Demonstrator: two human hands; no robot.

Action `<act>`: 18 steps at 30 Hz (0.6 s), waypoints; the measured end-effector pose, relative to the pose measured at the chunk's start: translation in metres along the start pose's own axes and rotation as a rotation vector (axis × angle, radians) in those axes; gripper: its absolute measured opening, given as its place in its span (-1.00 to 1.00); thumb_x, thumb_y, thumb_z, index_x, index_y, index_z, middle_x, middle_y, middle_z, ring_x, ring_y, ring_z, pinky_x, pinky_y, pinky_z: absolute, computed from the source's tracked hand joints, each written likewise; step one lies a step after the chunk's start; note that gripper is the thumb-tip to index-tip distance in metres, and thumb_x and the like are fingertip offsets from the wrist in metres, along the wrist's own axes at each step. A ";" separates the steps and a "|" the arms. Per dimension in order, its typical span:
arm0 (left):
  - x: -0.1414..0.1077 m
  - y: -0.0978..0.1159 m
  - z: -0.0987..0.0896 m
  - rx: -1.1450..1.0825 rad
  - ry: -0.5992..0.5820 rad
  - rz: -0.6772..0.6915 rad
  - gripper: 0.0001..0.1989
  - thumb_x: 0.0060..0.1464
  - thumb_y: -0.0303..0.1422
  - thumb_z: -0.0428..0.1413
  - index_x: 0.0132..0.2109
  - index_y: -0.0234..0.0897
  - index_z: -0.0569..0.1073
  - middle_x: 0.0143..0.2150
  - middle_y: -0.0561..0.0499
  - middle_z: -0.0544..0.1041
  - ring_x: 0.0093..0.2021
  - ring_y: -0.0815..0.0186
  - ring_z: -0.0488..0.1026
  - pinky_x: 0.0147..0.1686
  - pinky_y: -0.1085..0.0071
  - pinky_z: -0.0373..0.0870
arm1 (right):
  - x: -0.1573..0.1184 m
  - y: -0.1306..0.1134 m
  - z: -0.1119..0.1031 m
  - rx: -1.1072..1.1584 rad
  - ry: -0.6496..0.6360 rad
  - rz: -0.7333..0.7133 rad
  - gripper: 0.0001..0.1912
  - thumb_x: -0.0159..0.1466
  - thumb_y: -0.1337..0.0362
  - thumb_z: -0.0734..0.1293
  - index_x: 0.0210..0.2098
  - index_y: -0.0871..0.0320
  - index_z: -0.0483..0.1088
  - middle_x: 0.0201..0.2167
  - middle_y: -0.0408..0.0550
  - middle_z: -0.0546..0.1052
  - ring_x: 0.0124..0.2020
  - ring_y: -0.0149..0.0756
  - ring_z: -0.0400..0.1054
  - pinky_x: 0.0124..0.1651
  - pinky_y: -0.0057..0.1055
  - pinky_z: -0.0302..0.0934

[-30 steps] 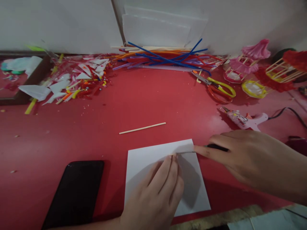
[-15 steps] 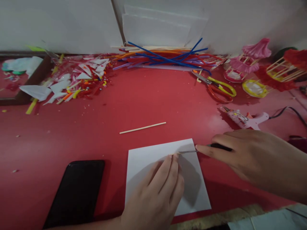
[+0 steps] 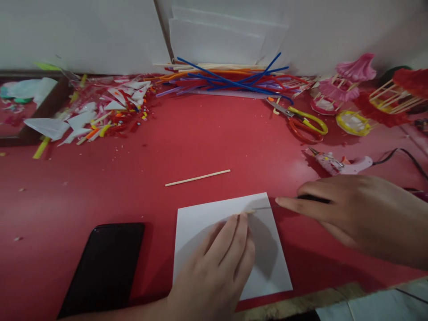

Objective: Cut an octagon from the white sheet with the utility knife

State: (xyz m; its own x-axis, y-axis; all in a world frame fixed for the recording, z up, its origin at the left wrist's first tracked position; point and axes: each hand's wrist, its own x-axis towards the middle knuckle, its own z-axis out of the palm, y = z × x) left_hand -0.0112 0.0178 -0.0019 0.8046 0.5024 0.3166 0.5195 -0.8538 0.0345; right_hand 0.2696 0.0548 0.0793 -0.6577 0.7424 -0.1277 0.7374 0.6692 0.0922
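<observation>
On a white square sheet [image 3: 192,227], my left hand [image 3: 220,263] has its fingers pressed together on a small pale wooden stick [image 3: 250,212], most of it hidden under the fingertips. My right hand [image 3: 354,214] grips the black handle of a knife [image 3: 314,199], its index finger stretched along the thin blade. The blade's tip lies just right of the stick's end; whether they touch I cannot tell. Beyond the sheet lies another wooden stick [image 3: 198,178], apart from both hands.
A black phone [image 3: 103,267] lies to the left. Scissors [image 3: 301,122], a glue gun [image 3: 341,164] and pink and red crafted pieces [image 3: 347,91] are at the right. Coloured pipe cleaners [image 3: 230,82] lie along the wall, with scraps [image 3: 113,107] at back left.
My right hand has drawn the knife slightly right and away, and the blade tip has parted from my left fingertips. More of the stick's end shows. My left hand stays nearly still.
</observation>
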 end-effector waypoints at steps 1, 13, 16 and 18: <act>0.000 -0.001 0.000 -0.007 -0.011 0.000 -0.66 0.28 -0.42 -0.02 0.12 -0.47 0.42 0.24 -0.27 0.41 0.26 0.02 0.31 0.21 0.12 0.24 | 0.001 0.001 -0.002 0.013 -0.012 0.008 -0.43 0.20 0.49 0.21 0.13 -0.06 0.41 -0.25 -0.09 0.57 -0.50 -0.37 0.37 -0.43 -0.37 0.17; 0.019 -0.018 0.003 -0.291 -0.081 -0.122 -0.75 0.25 -0.52 -0.01 0.03 -0.36 0.43 -0.07 -0.07 0.48 -0.10 0.13 0.33 -0.02 0.15 0.33 | 0.038 0.033 0.039 0.311 0.116 0.382 -0.49 0.40 0.28 0.10 0.31 -0.01 0.23 -0.02 0.08 0.49 -0.13 -0.07 0.45 -0.13 -0.16 0.30; 0.018 -0.021 0.005 -0.340 -0.044 -0.153 -0.84 0.25 -0.54 0.00 -0.10 -0.32 0.44 -0.20 -0.04 0.46 -0.18 0.16 0.30 -0.11 0.17 0.31 | 0.041 0.029 0.049 0.176 0.079 0.491 -0.42 0.36 0.35 0.10 0.35 -0.02 0.16 -0.08 0.10 0.45 -0.22 -0.06 0.42 -0.21 -0.16 0.28; 0.018 -0.023 0.006 -0.372 -0.029 -0.197 -0.88 0.26 -0.53 0.02 -0.16 -0.28 0.43 -0.25 -0.01 0.45 -0.21 0.17 0.29 -0.16 0.17 0.29 | 0.041 0.024 0.055 0.100 0.093 0.521 -0.39 0.33 0.40 0.10 0.36 0.02 0.16 -0.11 0.12 0.42 -0.23 -0.05 0.40 -0.20 -0.15 0.27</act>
State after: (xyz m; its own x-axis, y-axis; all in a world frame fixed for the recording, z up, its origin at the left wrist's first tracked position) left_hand -0.0069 0.0467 -0.0031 0.7108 0.6602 0.2427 0.5294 -0.7292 0.4335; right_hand 0.2688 0.1000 0.0216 -0.2080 0.9781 -0.0022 0.9778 0.2080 0.0250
